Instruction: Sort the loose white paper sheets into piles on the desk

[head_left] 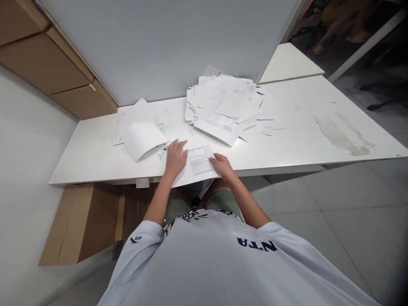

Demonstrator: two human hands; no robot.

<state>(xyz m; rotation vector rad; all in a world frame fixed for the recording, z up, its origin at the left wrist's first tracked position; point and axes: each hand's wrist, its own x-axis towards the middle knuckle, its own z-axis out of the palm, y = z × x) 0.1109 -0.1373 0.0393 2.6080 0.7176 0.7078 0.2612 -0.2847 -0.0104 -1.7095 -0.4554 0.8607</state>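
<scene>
A printed sheet of paper (200,163) lies at the front edge of the white table, its near part sticking out past the edge. My right hand (222,165) pinches its right side between thumb and fingers. Over the sheet's left part is my left hand (176,158), fingers spread apart; whether it touches the paper I cannot tell. Just left of that hand, a curled white sheet (143,138) rests on flat papers. Farther back stands a messy pile of papers (223,97), with a bent printed sheet (219,126) at its front.
The white table (287,144) runs along a grey panel (172,46) and carries brownish stains at the right. Stacked cardboard boxes (47,59) stand at the back left, and another box (70,225) is below the table. At the upper right, part of a person (334,25) shows.
</scene>
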